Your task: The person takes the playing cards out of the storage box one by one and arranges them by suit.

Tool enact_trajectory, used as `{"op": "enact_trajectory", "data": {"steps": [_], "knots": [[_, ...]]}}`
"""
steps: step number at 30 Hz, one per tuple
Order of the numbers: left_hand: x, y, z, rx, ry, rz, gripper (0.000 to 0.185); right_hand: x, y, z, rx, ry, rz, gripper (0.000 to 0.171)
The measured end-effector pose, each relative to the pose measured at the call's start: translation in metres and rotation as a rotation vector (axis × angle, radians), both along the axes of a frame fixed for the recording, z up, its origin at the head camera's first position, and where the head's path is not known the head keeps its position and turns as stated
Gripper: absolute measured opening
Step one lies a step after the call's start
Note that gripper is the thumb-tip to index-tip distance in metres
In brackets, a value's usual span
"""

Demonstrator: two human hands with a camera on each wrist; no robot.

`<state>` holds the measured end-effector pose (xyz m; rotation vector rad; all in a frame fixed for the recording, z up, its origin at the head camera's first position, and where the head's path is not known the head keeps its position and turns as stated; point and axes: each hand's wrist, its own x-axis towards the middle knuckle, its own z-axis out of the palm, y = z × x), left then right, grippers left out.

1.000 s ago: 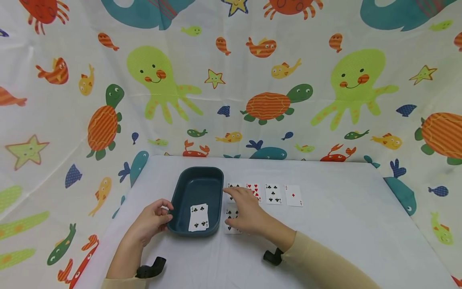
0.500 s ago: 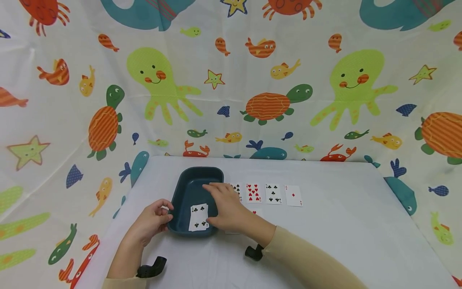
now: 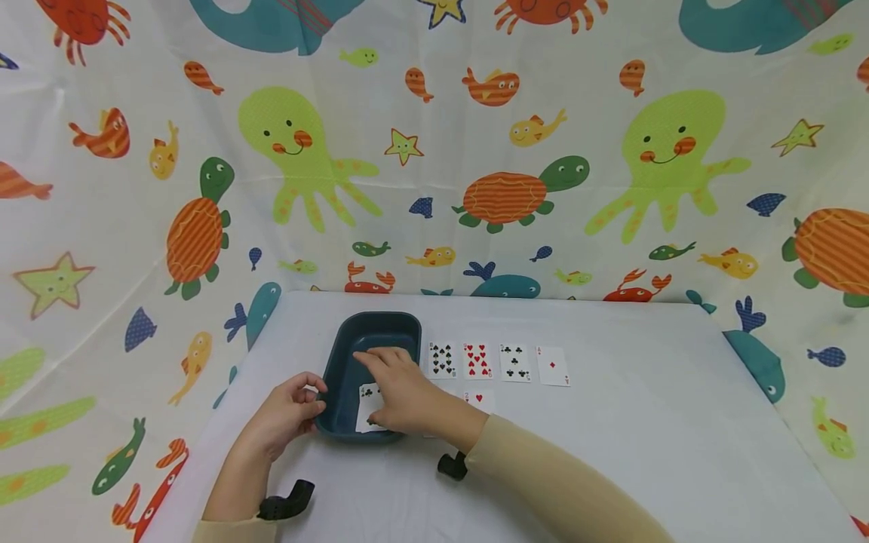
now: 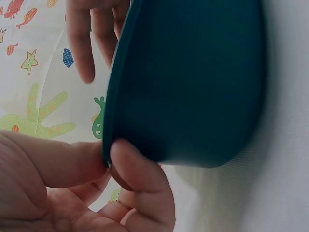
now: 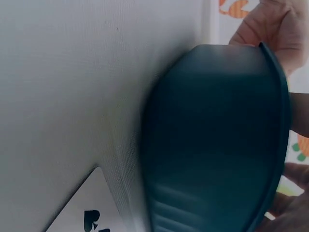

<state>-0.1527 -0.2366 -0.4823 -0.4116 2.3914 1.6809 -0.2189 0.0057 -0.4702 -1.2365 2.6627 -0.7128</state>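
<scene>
My left hand (image 3: pixel 292 413) pinches the left rim of a dark teal tray (image 3: pixel 334 369) between thumb and curled finger. The left wrist view shows that grip close up on the tray wall (image 4: pixel 188 87). My right hand (image 3: pixel 407 396) reaches over the tray's right side, fingers and thumb spread apart. Its thumb tip overlaps a small pile of playing cards (image 3: pixel 366 403), a clubs card on top, lying in the tray and partly hidden by this hand. In the right wrist view, its fingers (image 5: pixel 294 208) show behind the tray's rim.
Right of the tray lies a row of face-up cards: a spades card (image 3: pixel 443 360), a hearts card (image 3: pixel 478 361), a clubs card (image 3: pixel 515 363) and the ace of diamonds (image 3: pixel 553 366). Below, a two of hearts (image 3: pixel 479 399) is partly covered by my right arm.
My right hand has moved left from above the cards on the table to over the tray, its thumb reaching the pile. My left hand stays on the rim.
</scene>
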Motion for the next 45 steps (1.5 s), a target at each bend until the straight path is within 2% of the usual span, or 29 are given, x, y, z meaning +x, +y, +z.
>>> {"op": "enact_trajectory", "data": {"steps": [5, 15, 21, 27, 35, 45], "knots": [[-0.001, -0.001, 0.001, 0.000, -0.002, -0.003, 0.027, -0.004, -0.011, -0.005, 0.086, -0.008, 0.011, 0.102], [-0.001, -0.002, -0.001, 0.023, 0.002, -0.004, 0.026, -0.006, -0.028, -0.012, 0.351, 0.130, 0.000, 0.090], [0.000, -0.002, -0.001, 0.026, 0.005, -0.009, 0.026, -0.006, -0.030, -0.009, 0.421, 0.148, 0.010, 0.082], [0.001, -0.003, -0.001, 0.037, 0.008, -0.015, 0.026, -0.009, -0.033, -0.013, 0.442, 0.154, 0.017, 0.075], [0.000, -0.003, -0.004, 0.046, 0.006, -0.015, 0.024, -0.008, -0.032, -0.012, 0.435, 0.144, 0.014, 0.074], [0.000, -0.002, -0.002, 0.035, 0.012, -0.017, 0.025, -0.011, -0.031, -0.016, 0.299, 0.121, -0.014, 0.088]]}}
